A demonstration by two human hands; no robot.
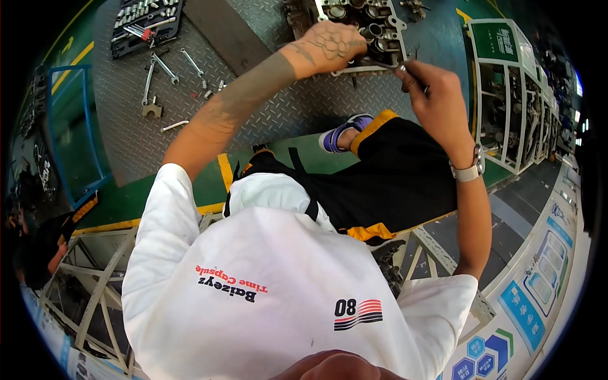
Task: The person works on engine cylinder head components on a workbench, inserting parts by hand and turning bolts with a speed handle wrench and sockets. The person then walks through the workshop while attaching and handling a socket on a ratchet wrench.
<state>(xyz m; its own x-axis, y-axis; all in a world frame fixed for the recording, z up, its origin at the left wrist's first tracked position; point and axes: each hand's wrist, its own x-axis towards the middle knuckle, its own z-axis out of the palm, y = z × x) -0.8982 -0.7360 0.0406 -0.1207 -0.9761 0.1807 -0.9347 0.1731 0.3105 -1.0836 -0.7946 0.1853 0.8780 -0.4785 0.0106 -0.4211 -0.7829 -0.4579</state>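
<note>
An engine cylinder head [400,24] with round bores and metal parts lies on the tread-plate worktop at the top. My left hand [329,47] is closed over its near left part, knuckles up; its fingertips are hidden, so what it grips does not show. At the near right corner, my right hand [434,92] is closed, thumb and fingers around the end of a slim metal tool handle [401,68]. This handle runs left along the engine part's near edge toward my left hand. The tool's far end cannot be made out.
Left on the tread-plate worktop [272,107] are a socket set case [147,25], several wrenches [166,68] and small sockets. A flat dark bar [225,35] lies beside the engine part. White-framed racks [506,107] stand right. Another person's arm [58,254] shows far left.
</note>
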